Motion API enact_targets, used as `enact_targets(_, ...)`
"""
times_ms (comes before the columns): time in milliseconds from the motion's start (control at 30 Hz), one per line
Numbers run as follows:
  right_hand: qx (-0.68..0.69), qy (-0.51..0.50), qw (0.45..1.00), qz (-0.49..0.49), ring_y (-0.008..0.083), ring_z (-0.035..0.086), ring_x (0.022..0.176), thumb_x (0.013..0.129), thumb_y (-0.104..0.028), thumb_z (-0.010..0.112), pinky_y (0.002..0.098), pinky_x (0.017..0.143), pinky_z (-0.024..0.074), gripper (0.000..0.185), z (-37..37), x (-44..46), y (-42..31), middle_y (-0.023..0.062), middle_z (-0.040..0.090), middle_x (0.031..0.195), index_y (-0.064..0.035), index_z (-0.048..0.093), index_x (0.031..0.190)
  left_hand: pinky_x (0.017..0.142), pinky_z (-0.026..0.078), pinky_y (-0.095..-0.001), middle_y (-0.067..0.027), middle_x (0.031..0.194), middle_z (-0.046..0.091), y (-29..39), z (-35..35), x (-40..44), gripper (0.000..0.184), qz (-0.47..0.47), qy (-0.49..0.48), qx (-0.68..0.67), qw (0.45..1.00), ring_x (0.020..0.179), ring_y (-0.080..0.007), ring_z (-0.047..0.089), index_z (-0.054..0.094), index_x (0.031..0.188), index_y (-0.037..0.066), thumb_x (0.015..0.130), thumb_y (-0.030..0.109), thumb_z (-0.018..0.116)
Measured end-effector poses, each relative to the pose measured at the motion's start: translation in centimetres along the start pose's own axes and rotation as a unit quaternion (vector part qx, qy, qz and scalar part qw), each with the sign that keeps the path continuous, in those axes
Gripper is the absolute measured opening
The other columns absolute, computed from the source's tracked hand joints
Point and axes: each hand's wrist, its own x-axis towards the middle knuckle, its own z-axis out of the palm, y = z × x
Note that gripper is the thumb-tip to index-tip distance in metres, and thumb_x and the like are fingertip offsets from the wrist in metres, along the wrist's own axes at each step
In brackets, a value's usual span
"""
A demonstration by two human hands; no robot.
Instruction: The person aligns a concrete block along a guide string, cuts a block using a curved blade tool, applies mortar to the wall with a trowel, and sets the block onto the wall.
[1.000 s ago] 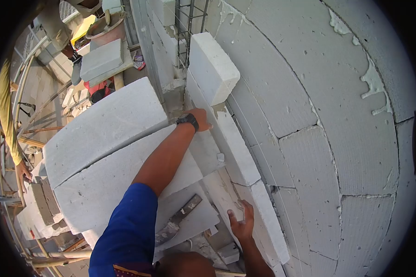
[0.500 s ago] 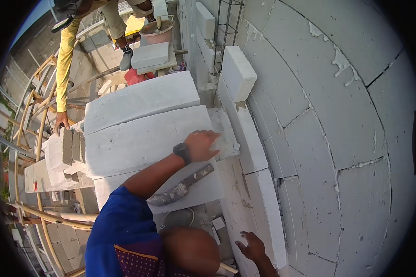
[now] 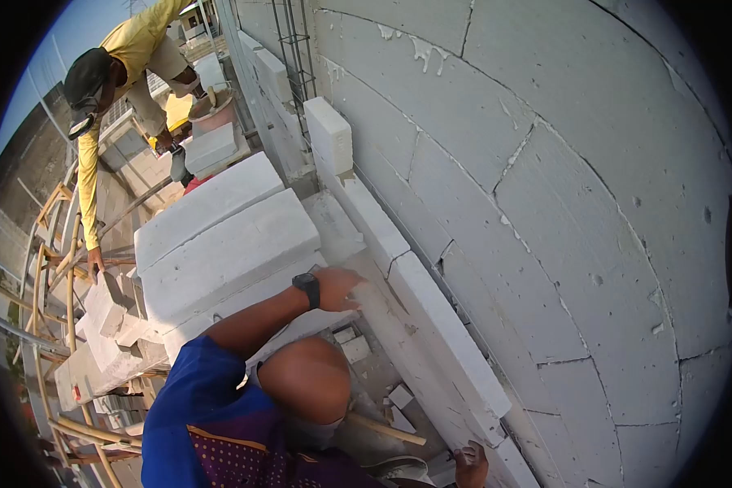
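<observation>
My left hand (image 3: 339,289), wearing a black watch (image 3: 307,289), is over the lower block ledge (image 3: 382,313), beside the stacked white blocks (image 3: 236,252). Its fingers reach forward, slightly blurred, with nothing visible in them. Low in the view, my right hand (image 3: 470,467) is at the ledge by the row of white wall blocks (image 3: 443,333). Its fingers are bent but apart and hold nothing I can see; whether they touch the blocks I cannot tell. One white block (image 3: 328,137) stands on the far end of that row.
A person in a yellow sleeve (image 3: 89,187) reaches down to block pieces (image 3: 110,305) at the left. Behind the stack stands a mortar bucket (image 3: 213,112). Steel rebar (image 3: 295,49) rises by the tall grey wall (image 3: 577,211). Bamboo scaffolding (image 3: 71,268) lines the left side.
The view has swung, so the wall fills more of it. My left hand has moved off the grey patch beside the stack toward me. My right hand has lowered. A mortar-smeared tool is now mostly hidden.
</observation>
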Motion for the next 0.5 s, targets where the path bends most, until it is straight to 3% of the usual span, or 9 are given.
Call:
enact_targets(33,0.151,0.034,0.983,0.103,0.0285,0.066,0.107,0.095,-0.009,0.073,0.0370,0.089,0.0569,0.043,-0.1,-1.1,2.3,0.0158,0.067,0.123,-0.0090,0.062,0.137,0.096,0.054,-0.0518,-0.0193,0.128,0.068,1.2,-1.2,1.5,0.070,0.018,-0.013,0.020,1.000,0.114,-0.0401,0.066,0.058,0.143,0.008,0.090,0.050,0.072)
enact_targets(67,0.298,0.071,0.930,0.202,0.0306,0.062,0.115,0.095,-0.009,0.073,0.0382,0.093,0.0562,0.045,0.0,-2.6,4.0,0.0169,0.061,0.133,-0.0111,0.061,0.138,0.096,0.054,-0.0515,-0.0200,0.127,0.068,2.4,-2.1,2.9,0.071,0.038,-0.028,0.039,0.998,0.113,-0.0405,0.066,0.058,0.144,0.007,0.089,0.050,0.073)
enact_targets(100,0.438,0.111,0.842,0.295,0.0327,0.058,0.123,0.095,-0.009,0.073,0.0394,0.096,0.0555,0.047,0.1,-4.8,3.1,0.0181,0.056,0.144,-0.0131,0.059,0.140,0.095,0.054,-0.0512,-0.0206,0.126,0.068,3.8,-2.7,4.3,0.073,0.065,-0.047,0.059,0.995,0.112,-0.0410,0.066,0.058,0.144,0.006,0.088,0.050,0.074)
enact_targets(133,0.096,0.179,0.970,0.131,0.0246,0.074,0.093,0.085,-0.014,0.083,0.0365,0.084,0.0572,0.041,0.3,-6.6,2.3,0.0176,0.075,0.099,0.0004,0.065,0.119,0.096,0.054,-0.0506,-0.0218,0.126,0.067,5.0,-3.6,5.7,0.074,0.082,-0.059,0.061,0.993,0.111,-0.0418,0.066,0.057,0.143,0.004,0.088,0.049,0.075)
enact_targets(167,0.050,0.160,0.967,0.193,0.0307,0.076,0.091,0.086,-0.015,0.080,0.0369,0.083,0.0586,0.040,-1.1,-7.8,-0.1,0.0195,0.075,0.099,-0.0009,0.066,0.121,0.096,0.054,-0.0501,-0.0229,0.125,0.067,6.8,-4.3,7.2,0.075,0.112,-0.075,0.064,0.989,0.111,-0.0427,0.066,0.057,0.143,0.002,0.087,0.049,0.076)
enact_targets(200,0.022,0.183,0.963,0.197,0.0315,0.076,0.089,0.087,-0.015,0.079,0.0379,0.083,0.0584,0.040,-2.1,-9.0,-2.7,0.0188,0.075,0.095,0.0011,0.066,0.120,0.097,0.053,-0.0497,-0.0241,0.125,0.067,8.9,-4.9,8.1,0.075,0.134,-0.083,0.057,0.986,0.111,-0.0428,0.066,0.057,0.143,0.002,0.087,0.048,0.076)
enact_targets(333,0.060,0.293,0.936,0.186,0.0337,0.075,0.099,0.092,-0.018,0.078,0.0403,0.087,0.0581,0.043,-4.0,-14.2,-2.8,0.0219,0.074,0.109,0.0035,0.063,0.126,0.102,0.052,-0.0452,-0.0254,0.131,0.066,17.5,-6.1,11.3,0.073,0.251,-0.151,0.046,0.955,0.117,-0.0396,0.066,0.057,0.143,0.001,0.086,0.040,0.081)
enact_targets(400,-0.001,0.328,0.914,0.237,0.0342,0.074,0.103,0.090,-0.025,0.081,0.0420,0.087,0.0583,0.050,-5.5,-16.6,-3.4,0.0213,0.072,0.115,0.0001,0.062,0.129,0.109,0.049,-0.0451,-0.0264,0.137,0.064,23.3,-5.9,11.5,0.075,0.255,-0.253,0.032,0.933,0.127,-0.0392,0.063,0.058,0.141,-0.004,0.087,0.041,0.080)
enact_targets(500,-0.004,0.386,0.886,0.257,0.0357,0.072,0.106,0.090,-0.029,0.080,0.0440,0.091,0.0557,0.048,-7.1,-20.0,-4.2,0.0214,0.071,0.118,-0.0022,0.064,0.127,0.105,0.051,-0.0447,-0.0284,0.130,0.067,28.2,-2.7,11.5,0.073,0.293,-0.336,0.029,0.894,0.123,-0.0415,0.065,0.058,0.140,-0.005,0.086,0.039,0.081)
